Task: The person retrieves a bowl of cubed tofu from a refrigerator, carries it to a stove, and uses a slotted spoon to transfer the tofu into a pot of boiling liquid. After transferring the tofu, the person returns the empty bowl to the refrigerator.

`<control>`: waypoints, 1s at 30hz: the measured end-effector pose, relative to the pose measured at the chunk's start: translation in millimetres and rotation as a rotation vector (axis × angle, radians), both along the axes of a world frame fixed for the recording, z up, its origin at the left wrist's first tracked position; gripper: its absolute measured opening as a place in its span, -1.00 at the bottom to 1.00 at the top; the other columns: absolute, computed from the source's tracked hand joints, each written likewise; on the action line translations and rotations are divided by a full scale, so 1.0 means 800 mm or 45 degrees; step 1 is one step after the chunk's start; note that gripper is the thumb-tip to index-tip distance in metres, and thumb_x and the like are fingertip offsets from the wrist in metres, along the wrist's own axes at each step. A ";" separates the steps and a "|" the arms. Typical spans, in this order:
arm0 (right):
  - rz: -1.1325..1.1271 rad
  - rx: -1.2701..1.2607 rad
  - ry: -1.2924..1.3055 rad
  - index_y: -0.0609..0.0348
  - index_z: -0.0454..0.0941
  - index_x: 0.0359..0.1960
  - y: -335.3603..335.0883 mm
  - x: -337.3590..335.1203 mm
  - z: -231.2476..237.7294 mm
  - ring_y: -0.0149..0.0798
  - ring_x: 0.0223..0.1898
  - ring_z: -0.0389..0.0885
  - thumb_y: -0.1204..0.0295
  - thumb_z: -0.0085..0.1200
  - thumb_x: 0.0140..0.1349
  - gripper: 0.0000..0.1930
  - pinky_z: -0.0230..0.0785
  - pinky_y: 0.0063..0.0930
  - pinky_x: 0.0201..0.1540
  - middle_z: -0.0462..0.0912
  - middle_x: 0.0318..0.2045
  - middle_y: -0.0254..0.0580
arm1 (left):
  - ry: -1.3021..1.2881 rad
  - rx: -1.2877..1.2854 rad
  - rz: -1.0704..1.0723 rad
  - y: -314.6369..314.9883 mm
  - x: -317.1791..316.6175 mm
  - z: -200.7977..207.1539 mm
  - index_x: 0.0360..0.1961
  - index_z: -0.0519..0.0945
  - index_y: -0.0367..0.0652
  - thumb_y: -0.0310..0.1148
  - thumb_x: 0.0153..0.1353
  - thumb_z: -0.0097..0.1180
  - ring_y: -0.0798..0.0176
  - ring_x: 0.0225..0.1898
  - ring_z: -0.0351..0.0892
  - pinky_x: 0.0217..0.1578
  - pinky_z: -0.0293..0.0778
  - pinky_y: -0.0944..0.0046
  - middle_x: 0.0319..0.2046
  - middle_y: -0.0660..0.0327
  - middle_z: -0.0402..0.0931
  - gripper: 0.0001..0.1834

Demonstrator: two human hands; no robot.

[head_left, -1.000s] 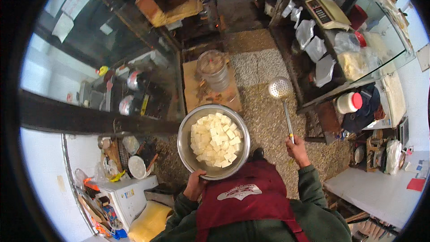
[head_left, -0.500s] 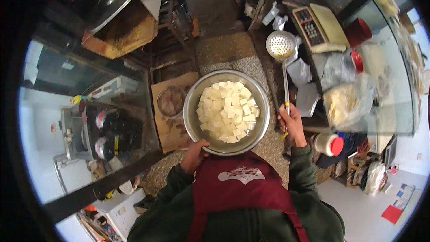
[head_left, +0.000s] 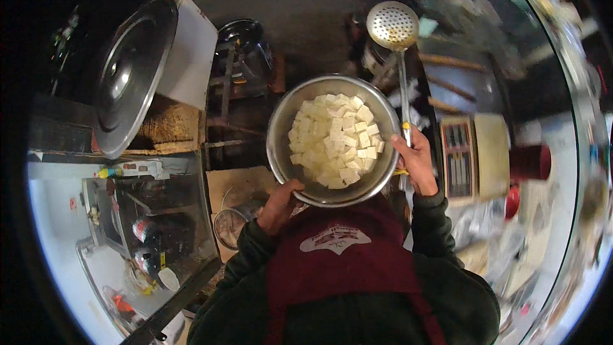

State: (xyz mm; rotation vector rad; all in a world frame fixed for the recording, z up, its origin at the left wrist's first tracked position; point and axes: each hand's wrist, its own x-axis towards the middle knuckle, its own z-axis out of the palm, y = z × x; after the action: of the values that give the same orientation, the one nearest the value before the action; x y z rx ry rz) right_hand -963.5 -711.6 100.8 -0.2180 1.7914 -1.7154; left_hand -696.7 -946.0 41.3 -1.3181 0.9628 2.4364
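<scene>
Two dark-sleeved arms work in a cramped room; a dark floor [head_left: 306,0] runs away beyond the bowl. Left side: a round black lid with a silver rim [head_left: 137,76] leans by a white-sided box [head_left: 189,51], and a brown cardboard sheet [head_left: 236,182] bears a clear round container [head_left: 231,227]. Right side: a counter holds wooden sticks [head_left: 454,62], a beige machine with a dark key panel [head_left: 490,156], a dark red cylindrical container [head_left: 530,161] and clear plastic bags [head_left: 472,227]; the far right is motion-blurred. Round stainless-steel bowl [head_left: 280,156]: held in front of the maroon apron [head_left: 345,268], mouth up; underside hidden. Contents: many off-white, smooth-faced cubes [head_left: 338,137], heaped loosely, crisp-edged at right, hazier at left; whether liquid covers them cannot be told. Left hand [head_left: 280,206]: curled on the bowl's lower-left rim, gripping it; fingers underneath not visible. Right hand [head_left: 418,161]: closed around the handle of a long metal skimmer with a perforated round head [head_left: 402,71], head pointing away from the body; thumb beside the bowl's right rim, contact uncertain. Yellow marks the handle near the grip.
</scene>
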 end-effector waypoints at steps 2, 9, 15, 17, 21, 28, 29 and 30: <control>0.005 -0.017 0.050 0.12 0.57 -0.04 -0.042 -0.079 -0.010 -0.68 -0.62 0.35 0.38 0.21 0.50 -0.86 0.14 -0.66 -0.60 0.55 -0.49 -0.57 | 0.112 -0.025 0.083 -0.030 -0.076 -0.007 -0.23 0.61 -0.08 -0.27 0.35 0.17 0.35 -0.30 0.51 -0.31 0.43 0.32 -0.33 0.33 0.56 -0.87; 0.227 -0.074 0.298 0.13 0.53 -0.17 -0.232 -0.315 -0.021 -0.67 -0.42 0.24 0.40 0.22 0.51 -0.87 0.09 -0.64 -0.40 0.38 -0.44 -0.65 | 0.092 -0.147 0.386 -0.158 -0.269 0.014 -0.21 0.64 -0.12 -0.36 0.32 0.20 0.31 -0.40 0.55 -0.41 0.43 0.31 -0.38 0.30 0.60 -0.90; 0.383 -0.029 0.277 0.10 0.52 -0.20 -0.390 -0.471 -0.044 -0.69 -0.43 0.24 0.36 0.21 0.52 -0.84 0.08 -0.67 -0.39 0.38 -0.44 -0.66 | 0.225 -0.136 0.531 -0.277 -0.410 0.011 -0.20 0.66 -0.14 -0.29 0.33 0.21 0.34 -0.39 0.55 -0.38 0.45 0.31 -0.36 0.33 0.62 -0.84; 0.426 -0.134 0.516 0.07 0.54 -0.20 -0.449 -0.517 -0.057 -0.70 -0.51 0.28 0.33 0.19 0.53 -0.86 0.08 -0.67 -0.47 0.42 -0.51 -0.64 | 0.356 -0.163 0.588 -0.308 -0.441 -0.003 -0.18 0.67 -0.14 -0.28 0.32 0.22 0.36 -0.40 0.54 -0.38 0.46 0.32 -0.36 0.33 0.62 -0.82; 0.485 0.139 0.176 0.08 0.60 -0.15 -0.542 -0.612 -0.067 -0.64 -0.62 0.34 0.36 0.20 0.52 -0.90 0.17 -0.61 -0.57 0.48 -0.52 -0.61 | -0.054 -0.095 0.472 -0.387 -0.519 -0.072 -0.06 0.63 -0.14 -0.32 0.31 0.23 0.39 -0.30 0.62 -0.38 0.51 0.33 -0.28 0.32 0.65 -0.77; 0.752 0.220 0.676 0.06 0.61 -0.12 -0.777 -0.790 -0.160 -0.57 -0.53 0.41 0.42 0.18 0.49 -0.95 0.24 -0.55 -0.49 0.52 -0.46 -0.49 | 0.159 -0.157 0.894 -0.477 -0.604 -0.100 -0.16 0.66 -0.18 -0.32 0.24 0.25 0.38 -0.33 0.63 -0.38 0.52 0.33 -0.29 0.29 0.66 -0.80; 0.869 0.167 0.629 0.08 0.60 -0.15 -0.813 -0.816 -0.179 -0.52 -0.46 0.44 0.42 0.24 0.44 -0.93 0.29 -0.49 -0.39 0.52 -0.44 -0.46 | 0.087 -0.163 0.892 -0.490 -0.616 -0.106 -0.17 0.66 -0.18 -0.32 0.24 0.24 0.37 -0.34 0.63 -0.37 0.52 0.33 -0.31 0.28 0.66 -0.80; 0.940 0.205 0.635 0.10 0.58 -0.17 -0.844 -0.835 -0.201 -0.52 -0.43 0.46 0.43 0.25 0.42 -0.91 0.32 -0.49 -0.37 0.55 -0.44 -0.44 | 0.018 -0.172 0.888 -0.494 -0.627 -0.116 -0.17 0.66 -0.18 -0.33 0.24 0.24 0.37 -0.35 0.63 -0.36 0.52 0.32 -0.33 0.27 0.65 -0.81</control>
State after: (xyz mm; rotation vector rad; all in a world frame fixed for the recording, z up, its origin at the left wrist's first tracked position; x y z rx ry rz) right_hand -1631.5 -1386.9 -59.9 -1.1583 1.8309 -1.0288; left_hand -1198.2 -1341.0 -51.5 -1.9488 0.7655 2.9004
